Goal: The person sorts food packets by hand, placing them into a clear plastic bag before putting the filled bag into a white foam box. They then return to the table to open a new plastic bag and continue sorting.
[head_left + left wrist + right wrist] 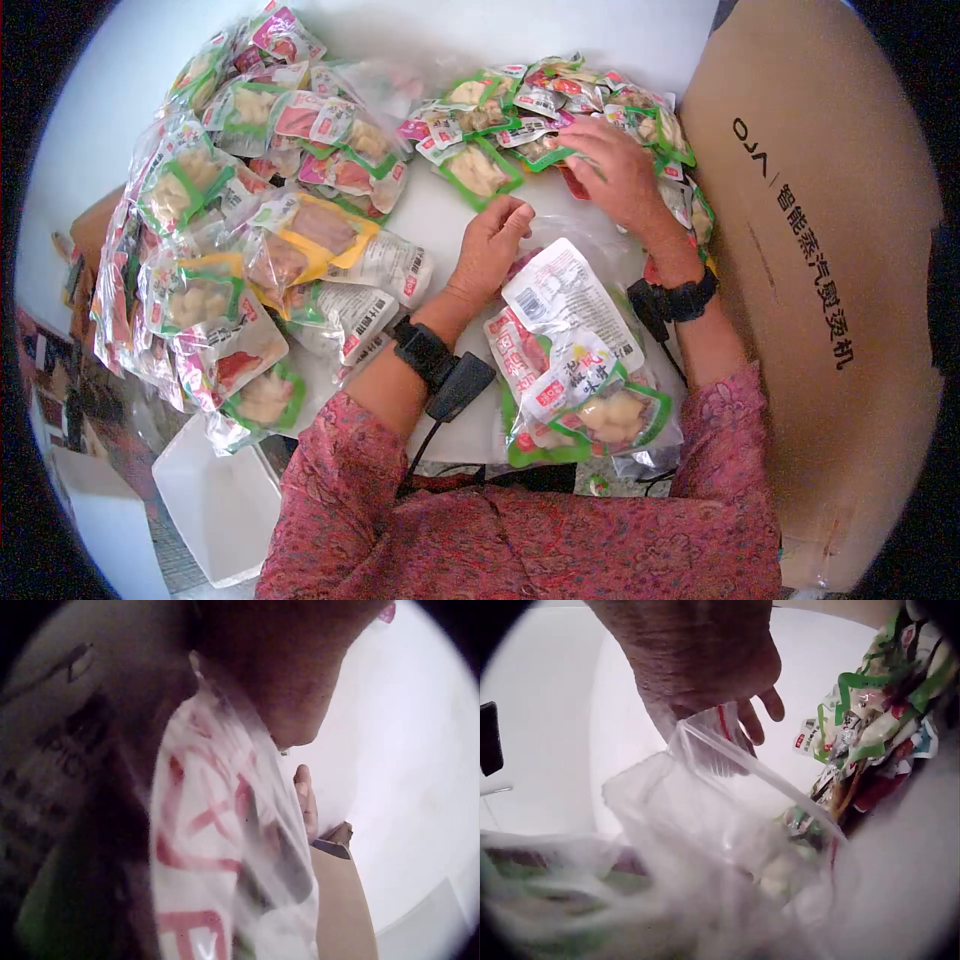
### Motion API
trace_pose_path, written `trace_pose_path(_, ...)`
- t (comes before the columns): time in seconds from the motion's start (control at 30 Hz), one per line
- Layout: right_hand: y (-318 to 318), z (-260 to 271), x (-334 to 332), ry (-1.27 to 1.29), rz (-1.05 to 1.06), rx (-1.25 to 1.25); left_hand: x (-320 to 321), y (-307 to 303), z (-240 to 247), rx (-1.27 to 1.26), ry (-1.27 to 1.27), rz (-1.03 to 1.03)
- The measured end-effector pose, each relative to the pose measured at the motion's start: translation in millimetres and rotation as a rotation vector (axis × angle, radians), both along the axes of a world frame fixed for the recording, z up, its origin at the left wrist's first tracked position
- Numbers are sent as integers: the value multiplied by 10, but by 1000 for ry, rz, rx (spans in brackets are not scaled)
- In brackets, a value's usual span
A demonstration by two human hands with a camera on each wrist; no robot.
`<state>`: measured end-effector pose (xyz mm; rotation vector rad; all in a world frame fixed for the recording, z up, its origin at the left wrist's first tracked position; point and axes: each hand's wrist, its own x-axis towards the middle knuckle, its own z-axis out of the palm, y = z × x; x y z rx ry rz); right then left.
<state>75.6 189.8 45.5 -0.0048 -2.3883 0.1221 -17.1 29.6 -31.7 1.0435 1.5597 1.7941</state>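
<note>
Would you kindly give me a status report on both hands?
Left hand pinches clear bag. Right hand rests on packet pile. Cardboard box alongside, not blocking.

Bare table (432,212) lies between snack packets (230,240); cardboard box (820,300) walls the right.
</note>
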Motion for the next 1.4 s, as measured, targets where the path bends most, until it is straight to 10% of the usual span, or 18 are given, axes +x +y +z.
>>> trace_pose_path(0.57, 175, -48, -399, 74, -65, 400, -1, 1, -35, 47, 26, -25)
trace_pose_path(0.63, -87, 193, -239, 210, -189, -170, 38, 9, 31, 73, -93, 58)
trace_pose_path(0.77, -59, 207, -138, 178, 24, -506, 62, -32, 168, 65, -196, 45)
trace_pose_path(0.83, -47, 81, -166, 226, 48, -578, 98, -68, 216, 37, -513, -13)
trace_pose_path(1.23, -6, -234, -122, -141, 519, -1610, -55, -38, 104, 183, -586, -46)
trace_pose_path(1.4, -170, -242, -86, -150, 504, -1633, 76, -128, 270, 116, -571, -80)
